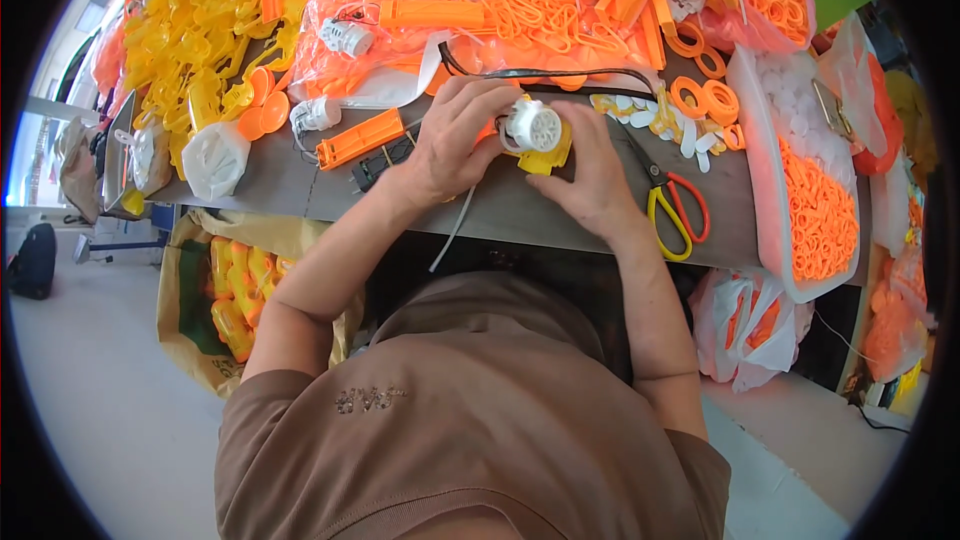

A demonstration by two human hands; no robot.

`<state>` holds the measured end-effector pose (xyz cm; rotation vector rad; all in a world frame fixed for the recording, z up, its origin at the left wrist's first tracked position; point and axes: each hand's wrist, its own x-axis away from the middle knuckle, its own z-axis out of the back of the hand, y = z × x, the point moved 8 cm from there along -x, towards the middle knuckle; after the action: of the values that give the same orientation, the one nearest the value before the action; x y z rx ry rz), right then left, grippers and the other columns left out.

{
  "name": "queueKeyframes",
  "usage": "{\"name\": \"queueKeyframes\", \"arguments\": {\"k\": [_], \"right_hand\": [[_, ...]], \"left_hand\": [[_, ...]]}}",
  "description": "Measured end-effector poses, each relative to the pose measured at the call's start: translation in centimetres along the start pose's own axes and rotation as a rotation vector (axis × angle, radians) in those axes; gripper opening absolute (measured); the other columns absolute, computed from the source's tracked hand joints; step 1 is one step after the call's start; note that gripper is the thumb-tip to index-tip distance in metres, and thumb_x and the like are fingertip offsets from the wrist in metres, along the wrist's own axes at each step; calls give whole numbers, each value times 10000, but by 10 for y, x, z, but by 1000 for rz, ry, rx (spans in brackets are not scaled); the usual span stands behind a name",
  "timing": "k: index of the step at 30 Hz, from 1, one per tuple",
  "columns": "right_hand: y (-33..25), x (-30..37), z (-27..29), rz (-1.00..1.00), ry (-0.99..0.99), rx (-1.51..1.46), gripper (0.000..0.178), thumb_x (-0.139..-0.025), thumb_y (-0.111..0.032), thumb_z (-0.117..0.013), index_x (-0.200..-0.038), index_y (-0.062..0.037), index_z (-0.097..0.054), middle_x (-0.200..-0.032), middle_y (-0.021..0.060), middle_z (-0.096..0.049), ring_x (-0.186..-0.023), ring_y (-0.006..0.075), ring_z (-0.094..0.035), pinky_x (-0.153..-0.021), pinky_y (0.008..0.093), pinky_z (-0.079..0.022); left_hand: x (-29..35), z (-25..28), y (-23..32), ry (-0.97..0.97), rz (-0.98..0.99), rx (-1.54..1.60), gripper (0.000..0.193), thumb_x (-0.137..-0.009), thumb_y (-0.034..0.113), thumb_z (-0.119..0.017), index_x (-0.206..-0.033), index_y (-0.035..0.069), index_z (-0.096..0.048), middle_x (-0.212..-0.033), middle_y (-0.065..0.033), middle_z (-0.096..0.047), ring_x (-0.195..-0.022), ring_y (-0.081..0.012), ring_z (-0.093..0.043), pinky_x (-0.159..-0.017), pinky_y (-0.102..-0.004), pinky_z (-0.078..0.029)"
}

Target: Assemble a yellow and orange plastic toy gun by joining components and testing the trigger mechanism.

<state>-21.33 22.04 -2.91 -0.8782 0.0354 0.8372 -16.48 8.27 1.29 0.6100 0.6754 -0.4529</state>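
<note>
Over the table's front edge my two hands meet around a small assembly. My left hand [455,145] is closed, with thumb and fingers at the left side of a white round part with a slotted face [537,127]. My right hand [597,175] pinches a yellow plastic piece [548,155] that sits against the white part, from the right. A bit of orange shows by my left fingertips; what it belongs to is hidden. Below my left hand dangles a thin pale strip [455,230]. Scissors with red and yellow handles [668,215] lie right of my right hand.
An orange long case [360,138] and white round units with wires [316,115] lie at left. Yellow parts [190,30] and orange parts [400,15] heap behind. A clear tub [745,140] of orange rings stands right; a brown bag [185,310] sits below left.
</note>
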Motion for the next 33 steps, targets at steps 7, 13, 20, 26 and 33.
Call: {"name": "queueKeyframes", "arguments": {"k": [7,13,20,26,33], "right_hand": [[-14,-40,21,10,-84,-225,775,-676,-47,-742,-1349,-11,-360,-1264,111,-444,-1226,203,-431,-1014,333,-392],[-9,-56,10,-16,-134,-407,770,-714,-41,-724,-1377,-12,-334,-1269,113,-475,-1185,192,-477,-1011,338,-393],[-12,-62,3,-104,-133,-752,741,-739,26,-688,-1374,38,-305,-1299,145,-463,-1205,209,-461,-1001,335,-404],[-12,-64,0,-108,-82,-839,713,-750,44,-682,-1360,51,-313,-1324,158,-439,-1222,222,-446,-989,346,-417],[-12,-63,-2,-91,14,-866,720,-745,20,-712,-1350,61,-322,-1315,171,-447,-1225,239,-448,-993,351,-420]], "left_hand": [[-19,-2,-29,-121,141,270,468,-682,14,-717,-1121,10,-555,-1032,-111,-563,-906,-239,-559,-779,-315,-463],[-23,-2,-48,-225,308,400,449,-733,69,-731,-1150,37,-566,-985,-58,-562,-906,-161,-549,-774,-296,-466],[-23,4,-59,-179,211,343,442,-717,84,-741,-1129,41,-589,-946,-77,-574,-917,-208,-564,-770,-322,-470],[-22,9,-61,-158,179,246,472,-701,77,-739,-1150,61,-594,-916,-91,-564,-887,-248,-548,-776,-349,-454],[-16,9,-66,-95,229,274,508,-697,83,-746,-1183,86,-597,-870,-77,-540,-847,-233,-517,-744,-340,-438]]}}
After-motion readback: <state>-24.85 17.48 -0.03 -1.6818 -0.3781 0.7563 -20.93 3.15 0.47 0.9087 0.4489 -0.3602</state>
